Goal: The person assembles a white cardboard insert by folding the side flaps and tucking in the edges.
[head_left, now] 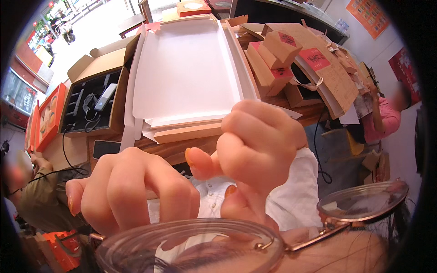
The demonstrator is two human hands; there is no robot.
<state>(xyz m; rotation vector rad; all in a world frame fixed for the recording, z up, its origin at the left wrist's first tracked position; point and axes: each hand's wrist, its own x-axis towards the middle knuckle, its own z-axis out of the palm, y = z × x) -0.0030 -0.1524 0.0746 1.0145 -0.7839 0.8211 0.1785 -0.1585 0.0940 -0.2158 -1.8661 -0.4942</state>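
Wooden table (182, 146); just beyond the left hand (129, 189) and right hand (261, 141), both curled, hold unclear, a white tray (189, 68): likely light, bendable, best gripped by opposite sides.

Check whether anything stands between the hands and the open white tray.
Nothing visible blocks the left hand or right hand from the white tray; a brown cardboard edge runs along its near side.

place: shop or workshop | shallow white box (186, 77) | brown cartons (276, 52) | orange wall poster (368, 17) | scooter (67, 31) outside
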